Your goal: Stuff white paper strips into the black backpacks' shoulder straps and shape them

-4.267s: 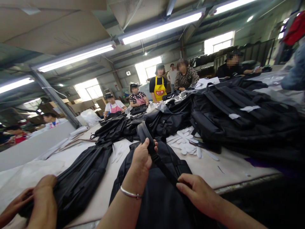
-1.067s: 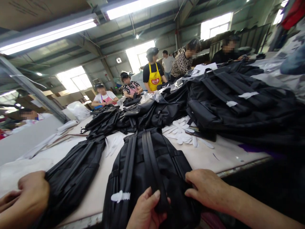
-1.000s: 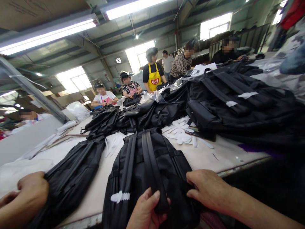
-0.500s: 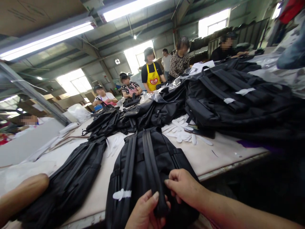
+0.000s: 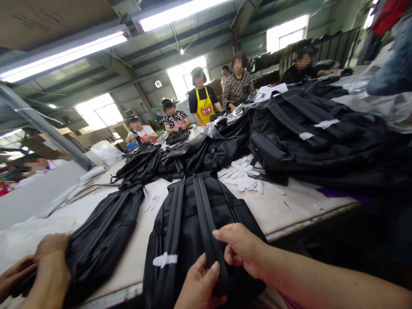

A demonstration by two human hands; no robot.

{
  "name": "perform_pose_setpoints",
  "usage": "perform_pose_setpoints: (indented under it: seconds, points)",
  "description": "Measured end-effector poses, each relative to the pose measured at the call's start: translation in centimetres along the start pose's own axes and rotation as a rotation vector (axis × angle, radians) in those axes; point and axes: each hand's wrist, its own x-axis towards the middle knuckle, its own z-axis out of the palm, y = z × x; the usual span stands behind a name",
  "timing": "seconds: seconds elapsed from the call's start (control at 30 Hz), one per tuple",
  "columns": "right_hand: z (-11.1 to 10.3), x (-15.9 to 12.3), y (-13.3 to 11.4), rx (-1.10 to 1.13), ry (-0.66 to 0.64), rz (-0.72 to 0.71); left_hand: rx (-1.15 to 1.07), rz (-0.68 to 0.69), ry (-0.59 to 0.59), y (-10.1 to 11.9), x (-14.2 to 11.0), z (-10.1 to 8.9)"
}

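Observation:
A black backpack (image 5: 189, 206) lies in front of me with its two shoulder straps facing up. My left hand (image 5: 202, 283) is closed around the lower end of the right-hand shoulder strap (image 5: 205, 214), thumb on top. Just above it, my right hand (image 5: 243, 249) has its fingers curled in at the same strap's right edge, thumb and forefinger at the strap. Whatever small piece may be between those fingers is hidden. Around the other strap (image 5: 172, 219) sits a white tab (image 5: 165, 260) with a toothed end.
A co-worker's hands (image 5: 51, 249) work at another black backpack (image 5: 106, 231) on my left. White tabs (image 5: 243, 176) lie heaped behind my backpack beside a dark flat object (image 5: 268, 177). More backpacks (image 5: 309, 137) are piled at right. Several people stand across the table (image 5: 299, 201).
My right hand has shifted left and slightly up, against the strap. My left hand has moved slightly right. At left, the co-worker's hands have come further into view.

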Motion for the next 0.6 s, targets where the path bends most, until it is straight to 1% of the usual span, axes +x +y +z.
perform_pose_setpoints:
  seconds: [0.1,0.23,0.3,0.37,0.4,0.47,0.53,0.6]
  points:
    - [0.5,0.4,-0.3,-0.049,0.053,0.015,0.14,0.054,0.048,0.1,-0.1,0.3]
    - [0.7,0.8,-0.6,-0.101,0.134,0.017,0.43,0.249,0.108,1.4,-0.8,0.7]
    - [0.6,0.8,-0.6,-0.089,0.133,-0.007,0.551,0.349,0.135,2.4,-1.1,0.8]
    - [0.5,0.8,-0.5,-0.056,0.106,-0.033,0.598,0.399,0.159,3.1,-1.2,0.8]
    - [0.4,0.7,-0.5,-0.036,0.093,-0.037,0.56,0.397,0.178,3.4,-1.2,0.9]
    - [0.4,0.7,-0.5,-0.001,0.08,-0.047,0.348,0.321,0.189,3.4,-1.1,1.5]
    - [0.5,0.6,-0.4,0.017,0.082,-0.056,0.091,0.197,0.148,3.1,-1.0,2.3]
    - [0.6,0.6,-0.4,0.019,0.089,-0.062,-0.071,0.116,0.105,2.6,-0.8,3.1]
